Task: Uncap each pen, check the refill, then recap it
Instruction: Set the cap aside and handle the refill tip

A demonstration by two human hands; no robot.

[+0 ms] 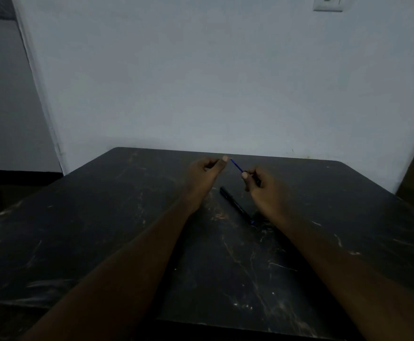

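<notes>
You are at the checking step: your left hand (207, 168) pinches the far end of a thin blue refill (236, 166) while your right hand (258, 183) closes its fingers around the near end, both raised over the far middle of the table (78, 217), and a second dark pen (236, 205) lies capped, it seems, on the surface just below your right wrist. Next, I judge, you must feed the refill straight back without bending it. The tabletop is dark, scratched marble-like stone set against a pale wall (201, 70) in dim light.
</notes>
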